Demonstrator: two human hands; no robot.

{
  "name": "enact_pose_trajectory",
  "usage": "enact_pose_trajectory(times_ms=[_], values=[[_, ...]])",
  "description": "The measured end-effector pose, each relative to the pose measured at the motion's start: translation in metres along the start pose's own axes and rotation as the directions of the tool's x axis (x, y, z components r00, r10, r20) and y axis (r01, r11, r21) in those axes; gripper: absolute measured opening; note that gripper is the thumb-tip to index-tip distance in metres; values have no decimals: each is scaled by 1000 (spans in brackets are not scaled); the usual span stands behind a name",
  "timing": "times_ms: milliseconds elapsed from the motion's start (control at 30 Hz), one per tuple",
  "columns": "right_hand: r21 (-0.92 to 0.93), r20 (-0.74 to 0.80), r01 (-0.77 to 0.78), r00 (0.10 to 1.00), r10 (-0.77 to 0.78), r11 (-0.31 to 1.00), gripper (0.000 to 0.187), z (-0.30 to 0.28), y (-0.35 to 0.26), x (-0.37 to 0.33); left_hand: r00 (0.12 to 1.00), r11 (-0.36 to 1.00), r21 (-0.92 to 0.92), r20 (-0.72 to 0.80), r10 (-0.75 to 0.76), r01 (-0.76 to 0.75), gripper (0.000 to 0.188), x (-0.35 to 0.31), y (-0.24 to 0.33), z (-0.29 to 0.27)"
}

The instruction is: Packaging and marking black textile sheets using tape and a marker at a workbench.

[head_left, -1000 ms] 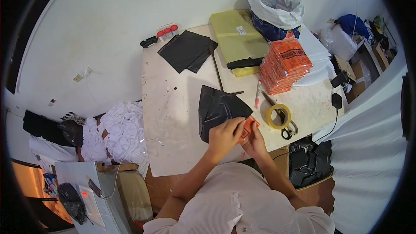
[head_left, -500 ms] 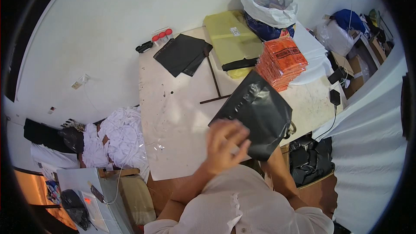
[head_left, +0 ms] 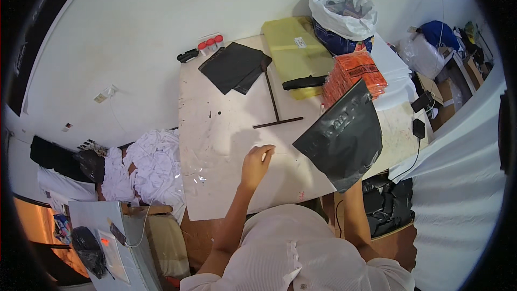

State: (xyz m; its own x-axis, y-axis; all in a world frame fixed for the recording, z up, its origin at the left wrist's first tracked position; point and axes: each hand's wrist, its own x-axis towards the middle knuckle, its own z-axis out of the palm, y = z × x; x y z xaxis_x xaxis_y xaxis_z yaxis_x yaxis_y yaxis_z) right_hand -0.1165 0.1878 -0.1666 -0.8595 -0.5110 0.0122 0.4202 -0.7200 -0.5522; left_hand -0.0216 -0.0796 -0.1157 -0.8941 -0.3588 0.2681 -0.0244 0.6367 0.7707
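A black plastic mailing bag is tilted up over the table's right side. My right hand grips it from below; the bag hides its fingers. Apart from the bag, my left hand hovers over the near middle of the table. Its fingers are curled and the thumb meets them in a pinch; whether anything small is between them does not show. A thin dark T-shaped rod lies beyond this hand. Behind the bag stands a stack of orange packets in clear wrapping.
Flat black bags lie at the table's far left, near red-capped containers. Yellow plastic packaging and a white-lined sack stand at the back. Right of the table hang a black adapter and its cord. White cloth is piled on the left.
My left hand has drawn away from the bag to the left, and its fingers have closed into a pinch. The bag has shifted right in my right hand. The view has moved slightly.
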Motion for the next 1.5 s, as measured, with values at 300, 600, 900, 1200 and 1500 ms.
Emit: enact_pose_trajectory(times_ms=[300, 600, 900, 1200, 1500], values=[[-541, -9, 63, 997, -80, 839, 47, 53, -34, 0, 857, 361, -783, 503, -110, 506, 47, 24, 43, -36], [-136, -244, -179, 959, 143, 974, 39, 58, -20, 7, 773, 294, -717, 557, -304, 632, 44, 29, 65, -11], [-74, 76, -80, 993, 85, 994, 36, 76, -22, 14, 819, -38, -857, 504, -275, 515, 41, 24, 48, -19], [249, 60, -58, 997, 44, 967, 36, 109, 34, 6, 826, -82, -859, 509, -243, 505, 50, 14, 70, 6], [194, -73, 9, 997, 5, 981, 30, 129, 35, 10, 890, -210, -903, 415, -191, 376, 46, 26, 71, -10]])
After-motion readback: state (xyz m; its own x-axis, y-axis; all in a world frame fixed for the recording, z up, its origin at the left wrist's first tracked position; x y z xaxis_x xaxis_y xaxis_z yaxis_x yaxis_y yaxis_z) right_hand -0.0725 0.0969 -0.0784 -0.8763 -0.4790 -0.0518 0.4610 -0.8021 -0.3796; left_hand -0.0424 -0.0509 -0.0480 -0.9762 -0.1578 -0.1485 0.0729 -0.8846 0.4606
